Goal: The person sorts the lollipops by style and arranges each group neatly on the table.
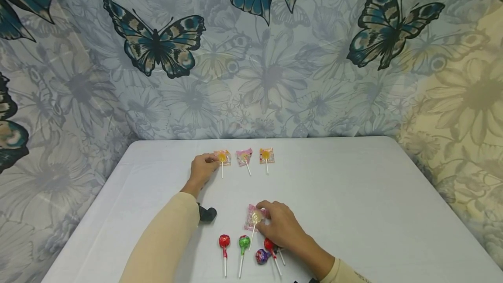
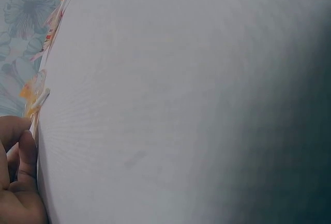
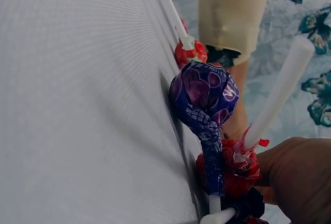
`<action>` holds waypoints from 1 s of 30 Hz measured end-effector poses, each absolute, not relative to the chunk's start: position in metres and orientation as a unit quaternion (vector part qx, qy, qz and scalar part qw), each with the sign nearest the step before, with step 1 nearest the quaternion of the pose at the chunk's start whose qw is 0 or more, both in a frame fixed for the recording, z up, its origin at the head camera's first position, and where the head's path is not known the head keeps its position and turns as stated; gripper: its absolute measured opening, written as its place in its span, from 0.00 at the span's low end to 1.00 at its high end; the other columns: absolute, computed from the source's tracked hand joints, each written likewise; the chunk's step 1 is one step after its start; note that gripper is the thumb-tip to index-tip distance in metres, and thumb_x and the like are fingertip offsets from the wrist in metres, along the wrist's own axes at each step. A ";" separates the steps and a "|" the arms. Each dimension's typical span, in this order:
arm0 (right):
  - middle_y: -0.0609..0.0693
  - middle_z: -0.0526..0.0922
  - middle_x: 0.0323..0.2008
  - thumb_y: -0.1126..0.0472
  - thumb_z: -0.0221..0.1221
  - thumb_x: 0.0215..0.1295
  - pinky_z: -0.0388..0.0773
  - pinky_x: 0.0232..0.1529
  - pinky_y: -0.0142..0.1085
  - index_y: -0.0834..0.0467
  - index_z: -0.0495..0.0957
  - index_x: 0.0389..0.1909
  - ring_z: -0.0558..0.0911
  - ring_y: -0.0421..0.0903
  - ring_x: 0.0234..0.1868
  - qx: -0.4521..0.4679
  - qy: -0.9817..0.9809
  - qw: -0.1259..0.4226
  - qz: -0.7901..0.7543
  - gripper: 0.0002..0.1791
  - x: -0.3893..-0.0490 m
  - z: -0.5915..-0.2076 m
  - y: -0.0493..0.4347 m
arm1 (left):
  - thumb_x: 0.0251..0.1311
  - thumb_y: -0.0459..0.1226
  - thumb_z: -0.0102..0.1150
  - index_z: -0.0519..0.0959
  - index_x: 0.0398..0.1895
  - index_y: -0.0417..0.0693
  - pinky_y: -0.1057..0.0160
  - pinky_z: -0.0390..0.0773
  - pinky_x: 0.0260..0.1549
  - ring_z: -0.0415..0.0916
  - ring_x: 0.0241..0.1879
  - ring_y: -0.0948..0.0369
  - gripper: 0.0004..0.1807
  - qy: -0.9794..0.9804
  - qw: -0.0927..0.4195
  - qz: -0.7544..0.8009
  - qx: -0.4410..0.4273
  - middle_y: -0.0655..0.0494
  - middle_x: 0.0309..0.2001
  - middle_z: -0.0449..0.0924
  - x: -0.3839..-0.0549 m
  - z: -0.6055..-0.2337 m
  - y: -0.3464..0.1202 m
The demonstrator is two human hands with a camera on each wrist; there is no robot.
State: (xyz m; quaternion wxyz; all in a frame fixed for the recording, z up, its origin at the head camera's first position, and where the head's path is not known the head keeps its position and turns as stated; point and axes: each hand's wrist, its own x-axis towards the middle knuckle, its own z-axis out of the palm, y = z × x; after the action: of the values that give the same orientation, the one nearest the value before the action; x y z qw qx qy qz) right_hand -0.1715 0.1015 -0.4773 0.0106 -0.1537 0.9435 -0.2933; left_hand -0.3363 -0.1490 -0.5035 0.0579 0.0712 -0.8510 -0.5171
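Note:
My left hand (image 1: 203, 170) is at the back left of the white table, pinching the wrapper edge of a flat orange lollipop (image 1: 222, 157). In the left wrist view its thumb and fingertip (image 2: 27, 140) meet at that wrapper. Nearer the front, my right hand (image 1: 282, 225) holds a flat pale lollipop (image 1: 256, 218) in a pink clear wrapper between thumb and finger, its stick pointing toward the front. Just below this hand lie a purple-wrapped ball lollipop (image 3: 204, 92) and a red one (image 3: 240, 169), overlapping a darker one.
Right of the left hand lie a pink-wrapped lollipop (image 1: 244, 158) and another orange one (image 1: 267, 156). A red lollipop (image 1: 224, 241) and a green one (image 1: 244, 243) lie at the front. The white table (image 1: 353, 195) ends at a butterfly-patterned backdrop (image 1: 271, 73).

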 end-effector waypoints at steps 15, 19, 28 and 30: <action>0.40 0.67 0.19 0.72 0.60 0.54 0.65 0.20 0.32 0.56 0.85 0.38 0.65 0.38 0.20 -0.138 0.924 -0.060 -0.351 0.13 -0.175 -0.480 0.103 | 0.55 0.30 0.65 0.83 0.32 0.43 0.63 0.73 0.30 0.72 0.36 0.55 0.02 -0.854 0.059 -0.511 0.077 0.50 0.34 0.77 -0.337 -0.504 -0.148; 0.41 0.72 0.23 0.74 0.60 0.54 0.68 0.20 0.31 0.59 0.86 0.37 0.67 0.38 0.22 -0.144 0.908 -0.066 -0.387 0.12 -0.177 -0.483 0.104 | 0.54 0.30 0.65 0.83 0.32 0.43 0.64 0.74 0.29 0.72 0.36 0.55 0.03 -0.852 0.061 -0.513 0.079 0.50 0.34 0.77 -0.337 -0.505 -0.148; 0.48 0.85 0.38 0.73 0.60 0.56 0.73 0.31 0.34 0.57 0.86 0.41 0.75 0.41 0.30 -0.131 0.871 -0.018 -0.473 0.15 -0.179 -0.486 0.109 | 0.54 0.30 0.65 0.84 0.32 0.43 0.63 0.74 0.30 0.72 0.35 0.55 0.02 -0.854 0.062 -0.510 0.078 0.51 0.33 0.77 -0.337 -0.506 -0.148; 0.47 0.85 0.38 0.73 0.60 0.57 0.74 0.31 0.34 0.56 0.86 0.43 0.76 0.42 0.31 -0.129 0.861 -0.013 -0.492 0.15 -0.179 -0.485 0.109 | 0.54 0.30 0.65 0.84 0.31 0.43 0.63 0.74 0.29 0.72 0.35 0.56 0.02 -0.854 0.063 -0.511 0.076 0.51 0.33 0.77 -0.338 -0.506 -0.149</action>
State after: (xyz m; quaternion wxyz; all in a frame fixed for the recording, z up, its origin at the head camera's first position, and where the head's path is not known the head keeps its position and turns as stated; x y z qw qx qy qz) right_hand -0.1794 0.1088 -0.4855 -0.0133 -0.1287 0.8608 -0.4922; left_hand -0.3375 -0.1485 -0.5061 0.0634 0.0757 -0.8542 -0.5105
